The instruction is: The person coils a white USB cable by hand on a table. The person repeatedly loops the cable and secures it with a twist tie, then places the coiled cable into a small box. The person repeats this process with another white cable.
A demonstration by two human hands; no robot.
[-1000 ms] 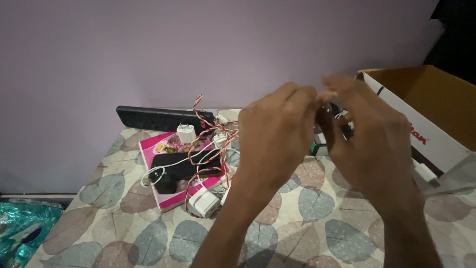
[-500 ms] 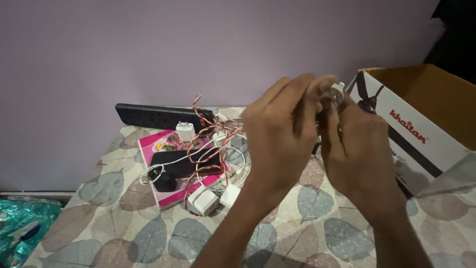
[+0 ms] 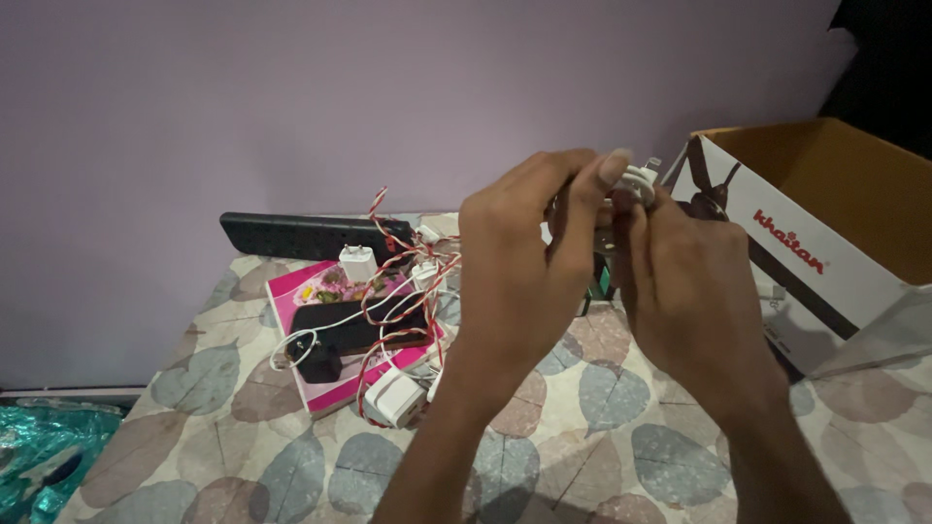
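My left hand [image 3: 524,257] and my right hand [image 3: 684,281] are raised together above the table, fingers curled around a small bundle of white cable [image 3: 636,181] held between them. Most of the bundle is hidden behind my fingers. Below and to the left lies a tangle of white cables and a red-and-white twisted wire [image 3: 393,291] on a black phone [image 3: 354,325] and a pink box [image 3: 320,388]. White charger plugs [image 3: 393,400] lie at the pile's near edge.
A black power strip [image 3: 291,233] lies along the wall at the back left. An open cardboard box [image 3: 825,223] stands at the right. The table [image 3: 582,427] has a leaf-patterned cover. Teal wrapping [image 3: 44,456] lies on the floor at left.
My hands have closed together on the cable bundle and lifted it slightly. The white chargers near the pile have shifted a little as the cable moved.
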